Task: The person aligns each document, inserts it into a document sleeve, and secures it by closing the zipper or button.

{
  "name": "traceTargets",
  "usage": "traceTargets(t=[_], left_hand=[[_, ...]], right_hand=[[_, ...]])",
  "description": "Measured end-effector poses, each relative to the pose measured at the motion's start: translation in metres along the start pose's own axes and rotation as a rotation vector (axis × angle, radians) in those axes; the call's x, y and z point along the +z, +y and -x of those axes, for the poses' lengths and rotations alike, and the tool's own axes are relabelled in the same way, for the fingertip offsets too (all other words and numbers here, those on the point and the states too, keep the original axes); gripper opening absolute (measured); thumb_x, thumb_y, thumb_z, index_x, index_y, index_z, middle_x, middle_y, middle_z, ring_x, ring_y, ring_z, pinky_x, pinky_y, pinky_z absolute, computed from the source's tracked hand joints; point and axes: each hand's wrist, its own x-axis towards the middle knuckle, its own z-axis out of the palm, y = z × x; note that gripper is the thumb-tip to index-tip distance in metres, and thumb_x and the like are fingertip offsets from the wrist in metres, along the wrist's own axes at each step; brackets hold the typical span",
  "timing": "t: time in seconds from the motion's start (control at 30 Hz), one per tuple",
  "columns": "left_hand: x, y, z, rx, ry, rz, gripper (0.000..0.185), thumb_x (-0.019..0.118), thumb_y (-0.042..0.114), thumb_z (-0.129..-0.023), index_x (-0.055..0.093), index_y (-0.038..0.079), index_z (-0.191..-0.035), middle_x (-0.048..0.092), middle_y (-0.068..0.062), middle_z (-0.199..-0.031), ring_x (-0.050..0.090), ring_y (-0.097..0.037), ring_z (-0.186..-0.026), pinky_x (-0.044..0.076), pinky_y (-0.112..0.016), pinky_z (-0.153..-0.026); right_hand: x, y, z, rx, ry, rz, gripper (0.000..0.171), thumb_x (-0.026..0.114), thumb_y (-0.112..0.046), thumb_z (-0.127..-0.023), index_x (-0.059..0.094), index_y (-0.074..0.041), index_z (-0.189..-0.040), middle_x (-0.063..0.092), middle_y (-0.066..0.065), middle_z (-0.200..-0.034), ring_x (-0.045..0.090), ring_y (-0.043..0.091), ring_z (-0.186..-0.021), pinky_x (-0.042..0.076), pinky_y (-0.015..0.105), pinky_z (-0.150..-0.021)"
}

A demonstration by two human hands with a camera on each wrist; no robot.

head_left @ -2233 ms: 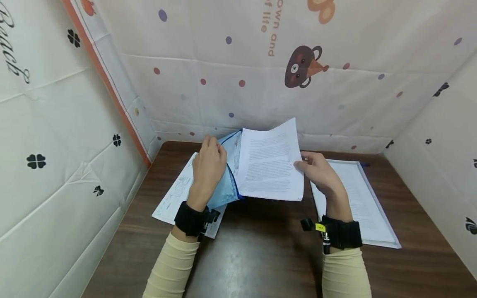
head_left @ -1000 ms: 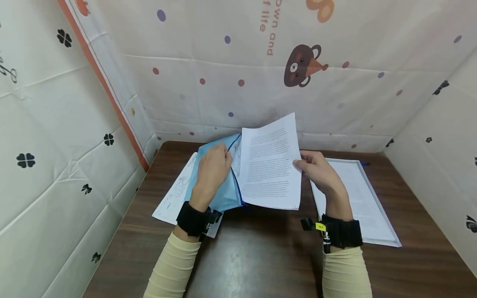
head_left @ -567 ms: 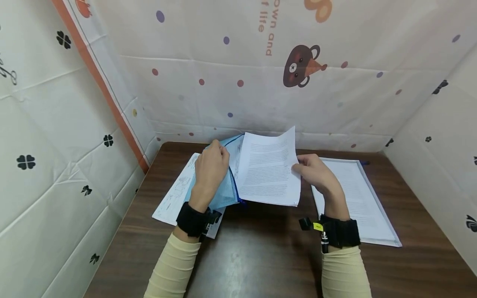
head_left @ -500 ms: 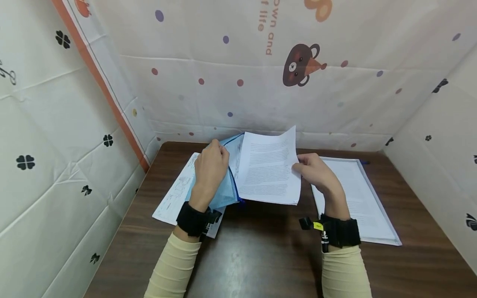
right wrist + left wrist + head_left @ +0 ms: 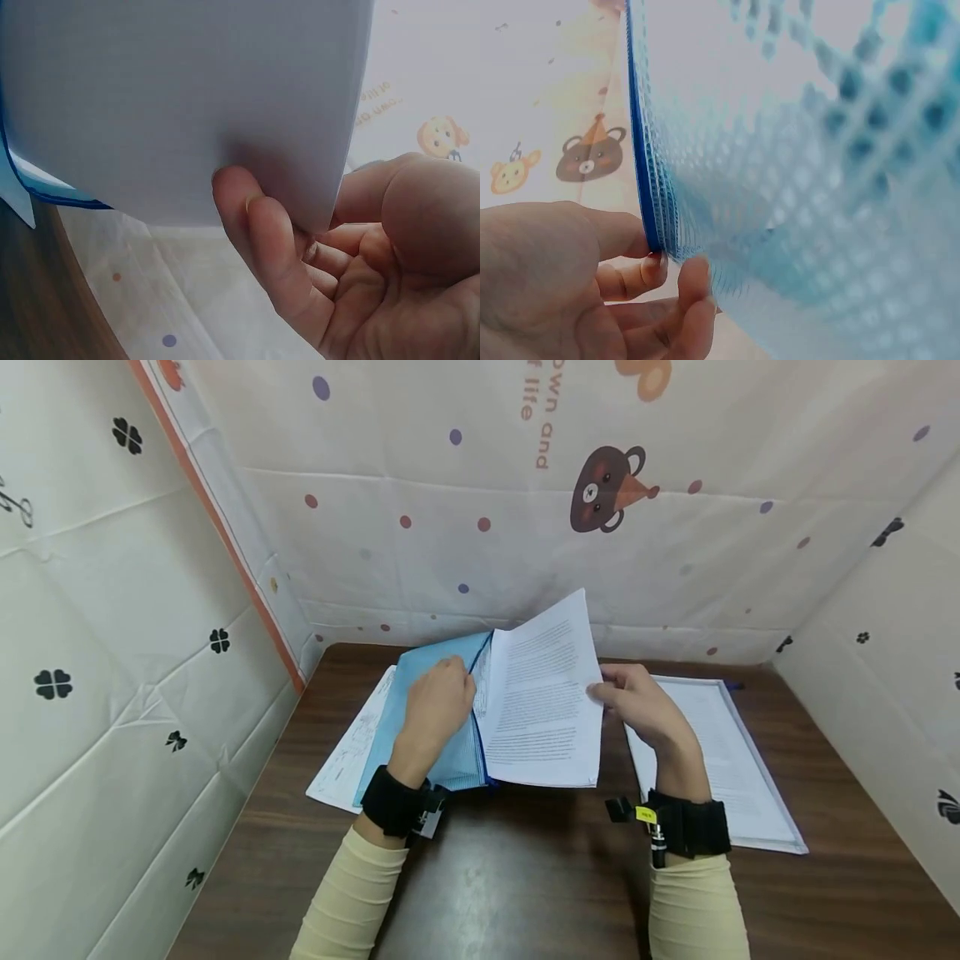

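Over a brown table [image 5: 525, 877], the left hand [image 5: 438, 710] pinches a blue mesh pouch [image 5: 420, 727], hiding its opening; the right hand [image 5: 637, 702] grips printed pages [image 5: 543, 702], their text unreadable.

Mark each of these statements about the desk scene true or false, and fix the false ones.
1. The left hand grips the blue mesh zip pouch. True.
2. The right hand rests flat on the table. False: it pinches the right edge of the printed sheets, thumb on top and fingers beneath.
3. The printed sheets lie fully outside the pouch. False: their left edge sits inside the pouch's open mouth.
4. A second clear file with papers lies on the table to the right. True.
5. A loose printed page lies under the blue pouch. True.
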Motion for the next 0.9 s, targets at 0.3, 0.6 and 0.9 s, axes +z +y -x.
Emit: traceTargets(t=[0.3, 0.6, 0.9], left_hand=[[0.005, 0.004, -0.001, -0.029, -0.05, -0.003, 0.022, 0.054, 0.02, -0.111, 0.064, 0.004, -0.101, 0.063, -0.009, -0.092, 0.06, -0.023, -0.07, 0.052, -0.039, -0.06], [0.005, 0.004, -0.002, -0.028, -0.016, -0.013, 0.022, 0.053, 0.019, -0.111, 0.063, 0.002, -0.101, 0.062, -0.01, -0.089, 0.062, -0.026, -0.071, 0.052, -0.041, -0.06], [0.007, 0.003, -0.002, -0.025, 0.018, -0.012, 0.022, 0.055, 0.017, -0.111, 0.065, -0.001, -0.102, 0.064, -0.013, -0.091, 0.065, -0.028, -0.072, 0.055, -0.042, -0.062]], right_hand=[[-0.003, 0.004, -0.002, -0.002, 0.008, -0.03, 0.035, 0.046, 0.003, -0.106, 0.061, 0.014, -0.136, 0.07, 0.034, -0.119, 0.079, 0.029, -0.088, 0.063, 0.04, -0.068], [0.001, 0.004, -0.004, 0.059, -0.031, 0.023, 0.035, 0.047, 0.003, -0.103, 0.062, 0.015, -0.132, 0.071, 0.032, -0.117, 0.078, 0.033, -0.086, 0.063, 0.049, -0.066], [0.007, 0.004, -0.007, 0.116, -0.072, 0.129, 0.032, 0.05, 0.001, -0.102, 0.066, 0.015, -0.127, 0.074, 0.027, -0.11, 0.076, 0.027, -0.079, 0.063, 0.048, -0.063]])
